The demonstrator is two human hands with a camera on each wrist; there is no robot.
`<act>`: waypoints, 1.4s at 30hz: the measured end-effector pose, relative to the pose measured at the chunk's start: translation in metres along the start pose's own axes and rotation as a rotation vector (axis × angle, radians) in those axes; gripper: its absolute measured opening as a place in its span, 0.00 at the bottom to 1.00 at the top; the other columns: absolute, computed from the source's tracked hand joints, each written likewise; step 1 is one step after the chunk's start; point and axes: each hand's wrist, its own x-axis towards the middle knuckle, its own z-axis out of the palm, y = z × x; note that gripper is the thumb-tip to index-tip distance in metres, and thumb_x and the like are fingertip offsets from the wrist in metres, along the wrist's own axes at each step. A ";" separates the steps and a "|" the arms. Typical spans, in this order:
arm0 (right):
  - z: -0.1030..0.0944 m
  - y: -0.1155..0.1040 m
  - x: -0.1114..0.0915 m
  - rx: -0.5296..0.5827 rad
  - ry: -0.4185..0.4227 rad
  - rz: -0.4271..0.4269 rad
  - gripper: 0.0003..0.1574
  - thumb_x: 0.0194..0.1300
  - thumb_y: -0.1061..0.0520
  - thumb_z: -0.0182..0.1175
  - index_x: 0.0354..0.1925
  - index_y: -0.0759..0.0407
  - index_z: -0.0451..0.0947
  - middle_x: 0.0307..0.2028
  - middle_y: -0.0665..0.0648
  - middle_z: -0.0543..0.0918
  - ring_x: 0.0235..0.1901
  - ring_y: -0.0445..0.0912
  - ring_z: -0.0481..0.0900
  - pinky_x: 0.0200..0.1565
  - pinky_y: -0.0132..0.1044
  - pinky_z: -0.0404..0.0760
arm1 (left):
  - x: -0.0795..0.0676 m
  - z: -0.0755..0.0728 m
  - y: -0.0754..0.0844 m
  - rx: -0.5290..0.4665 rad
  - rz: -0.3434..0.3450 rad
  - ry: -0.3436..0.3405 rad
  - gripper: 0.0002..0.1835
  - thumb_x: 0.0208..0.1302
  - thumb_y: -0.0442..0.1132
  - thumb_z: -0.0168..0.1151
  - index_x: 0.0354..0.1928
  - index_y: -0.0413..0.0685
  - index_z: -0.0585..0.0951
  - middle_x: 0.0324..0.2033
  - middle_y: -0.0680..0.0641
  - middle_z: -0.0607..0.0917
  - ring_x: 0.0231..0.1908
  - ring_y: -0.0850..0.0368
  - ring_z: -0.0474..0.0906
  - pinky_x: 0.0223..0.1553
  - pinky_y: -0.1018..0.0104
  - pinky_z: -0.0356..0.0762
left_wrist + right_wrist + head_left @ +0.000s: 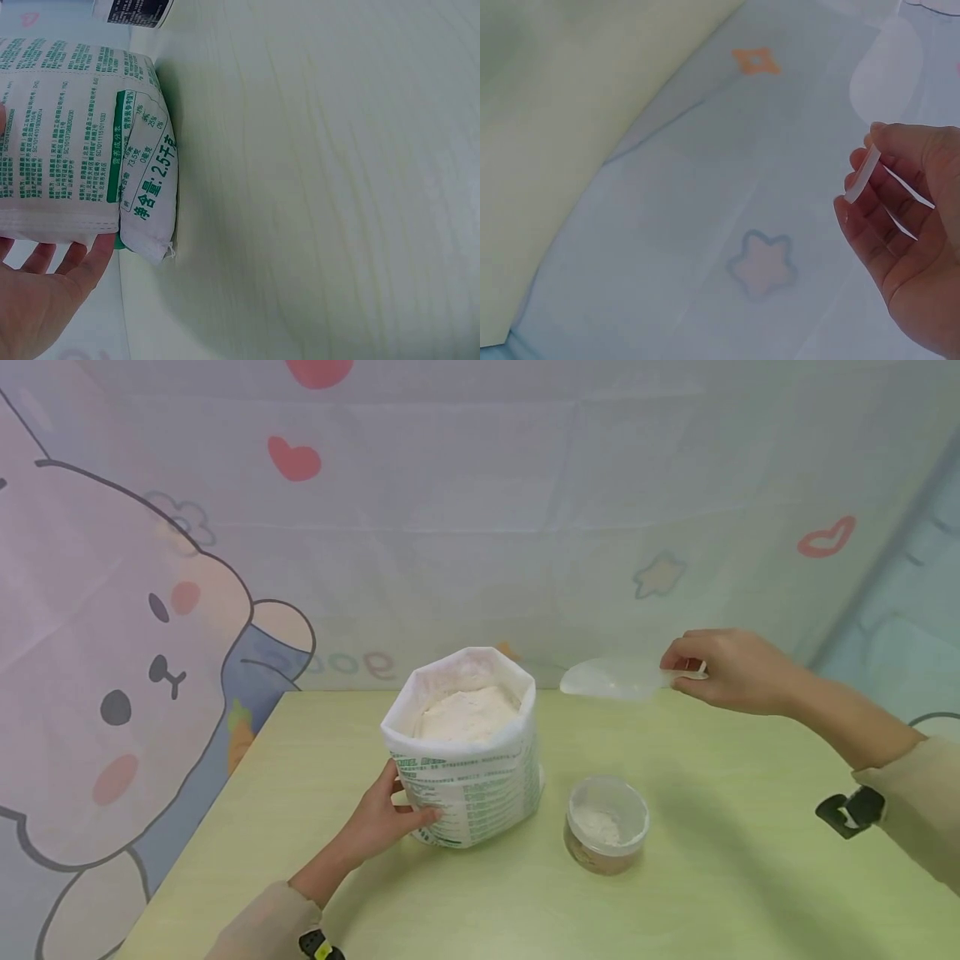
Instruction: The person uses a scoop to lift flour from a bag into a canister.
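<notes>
A white bag of flour (472, 777) with green print stands upright on the table, its top rolled open and white powder (468, 714) inside. My left hand (386, 818) holds the bag's lower left side, thumb across the front and fingers (79, 266) round the far side. My right hand (731, 672) pinches the handle of a translucent plastic scoop (611, 679), raised above the table to the right of the bag. The scoop's bowl (887, 71) points left and looks bare. Below it sits a small clear round tub (606, 827) holding some white powder.
The pale yellow-green table (750, 877) reaches back to a cartoon-printed cloth (480, 485) hanging behind it. In the left wrist view, part of the tub with a dark label (139, 11) shows at the top edge.
</notes>
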 end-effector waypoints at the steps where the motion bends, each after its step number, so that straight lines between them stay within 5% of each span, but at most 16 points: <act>1: -0.002 -0.001 0.002 0.004 -0.009 0.007 0.10 0.51 0.62 0.67 0.34 0.51 0.80 0.29 0.42 0.78 0.29 0.37 0.75 0.31 0.34 0.77 | 0.000 0.000 0.000 -0.001 0.001 0.000 0.42 0.49 0.41 0.72 0.62 0.73 0.58 0.55 0.55 0.70 0.55 0.48 0.69 0.44 0.61 0.80; 18: -0.030 -0.031 0.046 0.013 -0.048 0.001 0.08 0.54 0.63 0.64 0.34 0.53 0.80 0.32 0.47 0.80 0.33 0.42 0.79 0.36 0.39 0.79 | -0.001 0.001 0.001 -0.012 -0.003 0.009 0.42 0.49 0.41 0.72 0.63 0.68 0.58 0.56 0.52 0.70 0.55 0.46 0.69 0.43 0.60 0.81; 29: -0.033 -0.059 0.076 -0.025 -0.099 -0.095 0.06 0.55 0.63 0.62 0.34 0.55 0.80 0.33 0.49 0.81 0.33 0.44 0.79 0.36 0.41 0.79 | -0.002 0.002 0.001 -0.008 -0.012 0.008 0.42 0.48 0.41 0.72 0.62 0.72 0.58 0.55 0.54 0.70 0.55 0.47 0.68 0.44 0.61 0.80; 42: -0.033 -0.080 0.109 -0.111 -0.212 -0.058 0.07 0.56 0.61 0.62 0.36 0.55 0.81 0.33 0.50 0.80 0.36 0.46 0.78 0.38 0.41 0.78 | 0.000 0.003 -0.001 -0.011 -0.011 0.012 0.42 0.49 0.39 0.72 0.62 0.68 0.59 0.56 0.52 0.70 0.55 0.46 0.70 0.44 0.60 0.80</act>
